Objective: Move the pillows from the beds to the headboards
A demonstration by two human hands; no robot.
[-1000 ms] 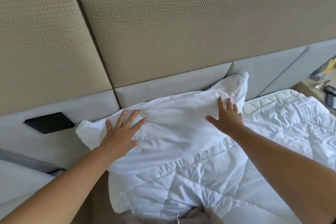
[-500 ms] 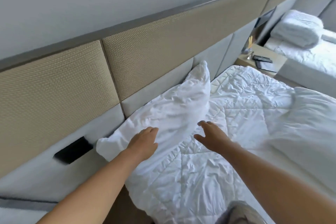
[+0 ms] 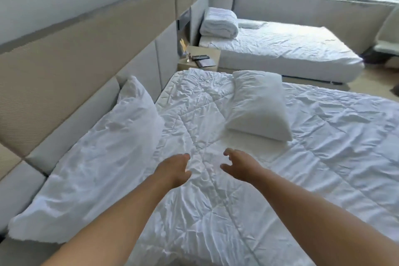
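One crumpled white fabric pillow (image 3: 103,147) already leans against the padded beige-and-grey headboard (image 3: 90,84), its long edge touching the lower grey panel. A second plump white rectangular pillow (image 3: 258,104) lies flat on the wrinkled white quilted duvet (image 3: 216,211), well away from the headboard, out toward the middle of the near bed.

Both hands are empty and hover over the duvet on the way to that second pillow. The left hand (image 3: 172,169) is loosely curled, and the right hand (image 3: 240,165) has its fingers spread in a slack claw; neither touches anything.

The pillow looks light, soft and well filled, so it should sag wherever it is unsupported. A two-handed hold on its two short ends, or on the near long edge with fingers tucked underneath, would likely keep it from folding. The cotton case will wrinkle but not slip.

On the far bed (image 3: 280,49), what seems to be a folded white duvet (image 3: 219,22) sits close against the headboard; a flatter white shape beyond it may be another pillow, though it is too blurred to be sure.
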